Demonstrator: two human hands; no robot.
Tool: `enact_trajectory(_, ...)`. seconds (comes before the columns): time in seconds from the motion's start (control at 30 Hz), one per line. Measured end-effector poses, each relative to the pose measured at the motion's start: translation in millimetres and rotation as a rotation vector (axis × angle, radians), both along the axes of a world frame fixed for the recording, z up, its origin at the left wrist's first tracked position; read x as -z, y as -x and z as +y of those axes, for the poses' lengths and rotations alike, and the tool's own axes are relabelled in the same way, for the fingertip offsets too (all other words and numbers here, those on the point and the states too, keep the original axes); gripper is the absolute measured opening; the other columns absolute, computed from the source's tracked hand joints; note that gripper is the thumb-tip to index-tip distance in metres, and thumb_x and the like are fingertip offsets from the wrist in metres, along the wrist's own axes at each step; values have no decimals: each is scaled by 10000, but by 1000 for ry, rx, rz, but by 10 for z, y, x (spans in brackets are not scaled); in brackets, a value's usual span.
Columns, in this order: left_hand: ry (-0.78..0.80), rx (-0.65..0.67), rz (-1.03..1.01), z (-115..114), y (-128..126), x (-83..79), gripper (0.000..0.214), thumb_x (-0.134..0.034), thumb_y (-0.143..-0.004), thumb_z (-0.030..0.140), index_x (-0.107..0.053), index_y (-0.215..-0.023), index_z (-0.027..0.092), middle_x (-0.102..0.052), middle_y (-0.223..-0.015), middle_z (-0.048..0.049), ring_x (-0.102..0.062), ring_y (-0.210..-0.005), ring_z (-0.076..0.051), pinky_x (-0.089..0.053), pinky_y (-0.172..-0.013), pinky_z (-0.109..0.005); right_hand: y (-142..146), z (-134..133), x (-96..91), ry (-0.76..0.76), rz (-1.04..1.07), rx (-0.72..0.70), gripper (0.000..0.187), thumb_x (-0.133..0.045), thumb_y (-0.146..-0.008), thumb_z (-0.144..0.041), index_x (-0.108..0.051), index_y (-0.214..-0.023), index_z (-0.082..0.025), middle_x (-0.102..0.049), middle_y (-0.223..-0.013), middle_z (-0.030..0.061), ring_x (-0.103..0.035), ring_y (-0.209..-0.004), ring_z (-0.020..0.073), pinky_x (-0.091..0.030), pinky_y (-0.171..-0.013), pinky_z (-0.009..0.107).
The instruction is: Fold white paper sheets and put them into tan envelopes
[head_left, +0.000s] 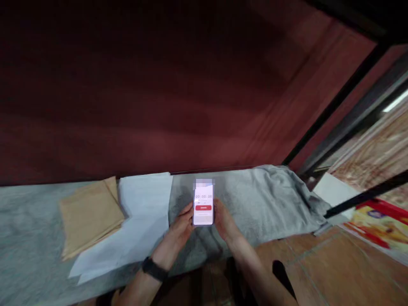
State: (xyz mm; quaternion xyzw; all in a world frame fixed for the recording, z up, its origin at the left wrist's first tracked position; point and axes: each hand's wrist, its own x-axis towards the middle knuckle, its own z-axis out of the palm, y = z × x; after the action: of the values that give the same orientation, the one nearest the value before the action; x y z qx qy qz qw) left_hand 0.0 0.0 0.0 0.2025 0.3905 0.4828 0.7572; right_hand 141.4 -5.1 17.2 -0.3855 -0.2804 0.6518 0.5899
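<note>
A lit smartphone (pixel 203 216) is held upright between both hands, over the grey cloth-covered surface. Its screen shows a row of zeros like a timer and a red button; the top part is blurred out. My left hand (pixel 183 223), with a dark band on its wrist, grips the phone's left edge. Along the right edge, my right hand (pixel 223 219) is closed on the phone too. Left of the hands lie white paper sheets (pixel 145 197), partly under a stack of brown paper pieces (pixel 91 216).
The grey cloth (pixel 245 191) is bunched up at its right end. Behind it rises a dark red wall (pixel 159 106). Black metal bars (pixel 338 104) slant down at the right. A red and yellow printed box or packet (pixel 382 225) lies near the tiled floor (pixel 312 259).
</note>
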Motion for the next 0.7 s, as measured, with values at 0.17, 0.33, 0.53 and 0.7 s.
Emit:
enact_trajectory(0.17,6,19,-40,48,-8,-19,481,-847,-740,223,-685,-1189,158,-778,-1009,-93,-744,-864,-220,-540,-690,-255,-26,36,4,11,23,-4,325,-735,-749,-483,-716,-930,-213,-775,-919,28,-691,-1005,268,-541,-838,358)
enact_trajectory(0.33,-45,19,-52,115,-125,-17,500,-872,-701,269,-698,-1154,153,-775,-1021,-91,-737,-864,-217,-538,-703,-260,-104,95,61,25,16,43,333,-729,-750,-548,-716,-874,-240,-767,-903,43,-687,-969,284,-548,-828,406)
enact_trajectory(0.53,-98,-3,-67,153,-199,-14,532,-884,-671,301,-702,-1147,147,-771,-1040,-94,-729,-938,-238,-544,-774,-279,-140,143,103,29,10,25,341,-711,-759,-563,-716,-877,-243,-764,-902,55,-687,-960,289,-563,-800,420)
enact_trajectory(0.7,-85,12,-54,143,-206,-83,518,-868,-694,294,-694,-1163,156,-778,-994,-83,-739,-867,-223,-551,-753,-285,-177,173,119,23,-22,59,361,-725,-755,-565,-704,-872,-224,-762,-909,49,-689,-941,269,-562,-813,391)
